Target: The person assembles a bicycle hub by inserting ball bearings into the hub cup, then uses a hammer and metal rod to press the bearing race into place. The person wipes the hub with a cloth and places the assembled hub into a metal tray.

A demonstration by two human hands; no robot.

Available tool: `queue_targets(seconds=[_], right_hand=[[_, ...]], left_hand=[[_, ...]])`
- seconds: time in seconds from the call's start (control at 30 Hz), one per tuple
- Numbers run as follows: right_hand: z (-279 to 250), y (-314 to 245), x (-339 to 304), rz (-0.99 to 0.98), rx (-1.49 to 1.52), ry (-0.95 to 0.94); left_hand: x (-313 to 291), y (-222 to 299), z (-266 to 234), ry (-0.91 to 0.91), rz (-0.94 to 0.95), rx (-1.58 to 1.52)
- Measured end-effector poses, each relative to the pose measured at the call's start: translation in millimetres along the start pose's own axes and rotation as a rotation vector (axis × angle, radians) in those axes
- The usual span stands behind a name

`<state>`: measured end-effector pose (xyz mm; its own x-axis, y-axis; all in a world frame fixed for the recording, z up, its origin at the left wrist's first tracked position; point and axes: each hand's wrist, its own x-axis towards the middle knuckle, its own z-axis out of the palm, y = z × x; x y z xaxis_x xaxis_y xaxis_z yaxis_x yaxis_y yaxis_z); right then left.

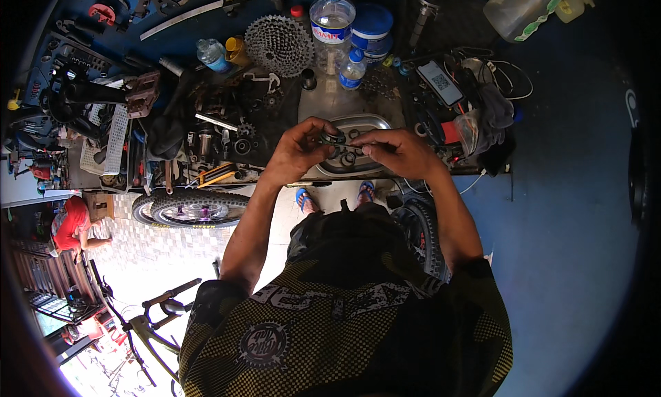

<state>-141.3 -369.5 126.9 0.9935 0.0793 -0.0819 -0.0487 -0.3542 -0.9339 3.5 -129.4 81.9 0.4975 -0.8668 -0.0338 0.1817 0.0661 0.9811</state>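
Note:
My left hand pinches a small dark round part between thumb and fingertips, above a shiny metal tray. From the other side my right hand grips a thin dark pick-like tool, its tip reaching toward that part. The tool's exact kind is too small to make out. Several dark rings and small round pieces lie in the tray, partly hidden by my hands.
Behind the tray stand a large water bottle, a small bottle and a bicycle cassette. A phone lies right. Tools and bike parts crowd the bench's left. Bicycle wheels and a person in red are below left.

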Motion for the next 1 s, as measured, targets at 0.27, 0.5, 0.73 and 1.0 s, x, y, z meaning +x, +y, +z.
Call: queue_targets(seconds=[0.27,0.5,0.73,1.0], right_hand=[[1,-4,0,-0.047,-0.134,0.056],[28,-5,-4,-0.049,-0.295,0.276],[27,-2,-7,0.019,-0.224,0.235],[66,21,-7,0.167,-0.087,0.391]], left_hand=[[2,1,5,0.09,0.026,0.096],[3,-5,16,0.291,0.061,0.229],[-1,-5,18,0.332,-0.019,0.395],[0,-21,31,0.4,-0.072,0.437]])
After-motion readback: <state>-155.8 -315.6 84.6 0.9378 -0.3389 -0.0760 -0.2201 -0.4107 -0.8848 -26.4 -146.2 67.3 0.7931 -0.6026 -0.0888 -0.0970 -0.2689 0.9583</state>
